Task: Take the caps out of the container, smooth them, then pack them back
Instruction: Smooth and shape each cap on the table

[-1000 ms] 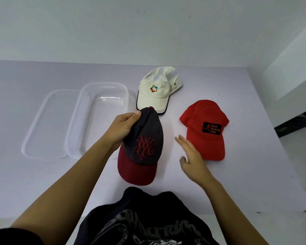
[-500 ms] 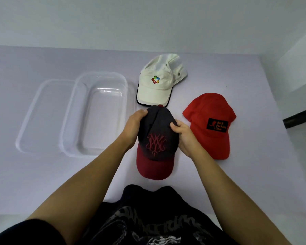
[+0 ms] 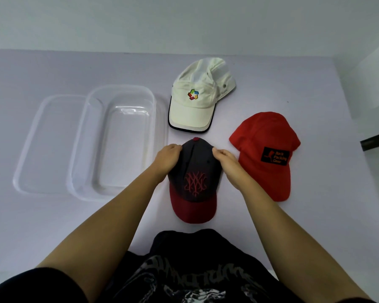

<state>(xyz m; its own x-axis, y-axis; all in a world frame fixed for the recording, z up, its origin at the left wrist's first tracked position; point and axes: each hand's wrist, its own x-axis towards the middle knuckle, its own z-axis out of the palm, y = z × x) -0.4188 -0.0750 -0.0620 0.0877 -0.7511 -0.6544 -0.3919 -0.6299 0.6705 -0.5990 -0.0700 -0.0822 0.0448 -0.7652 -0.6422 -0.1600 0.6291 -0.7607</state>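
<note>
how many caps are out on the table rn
3. The white cap lies at the back, beside the clear container; the red cap at right; the dark cap nearest, gripped by the left hand and right hand. The container looks empty, so none seem hidden.

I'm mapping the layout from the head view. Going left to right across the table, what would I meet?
clear lid → clear container → left hand → dark cap → right hand → red cap. The white cap lies straight behind the dark one, so I skip it.
</note>
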